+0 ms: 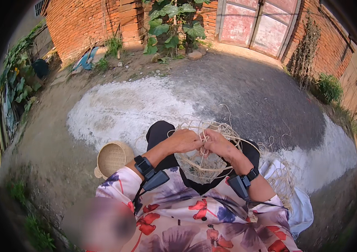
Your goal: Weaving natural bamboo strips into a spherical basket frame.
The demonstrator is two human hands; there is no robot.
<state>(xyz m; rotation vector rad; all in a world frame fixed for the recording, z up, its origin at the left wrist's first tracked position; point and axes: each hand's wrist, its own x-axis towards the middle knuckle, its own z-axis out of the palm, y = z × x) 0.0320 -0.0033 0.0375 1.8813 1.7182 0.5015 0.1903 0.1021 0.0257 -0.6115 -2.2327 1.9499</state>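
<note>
Fingers of both hands are closed together on thin pale straw-like strands, pinching them at the place where the two hands meet above the lap. Left hand (185, 140) and right hand (217, 143) touch each other there, and the knuckles hide the exact grip of each fingertip.

Under the hands hangs a loose, half-woven piece of pale fibre strands (201, 166), round like a shallow bowl, resting on the dark trousers. Its lower part looks already interlaced, but many long free strands (229, 122) curl out over the ground, so I judge the weaving is only partly done and the upper edge is left to make.

A finished-looking small round woven basket of tan fibre (112, 158) lies on the ground just beside the left knee. More loose fibre (281, 180) rests on a white cloth (302, 203) at the right side. The strands look dry, stiff and springy.
</note>
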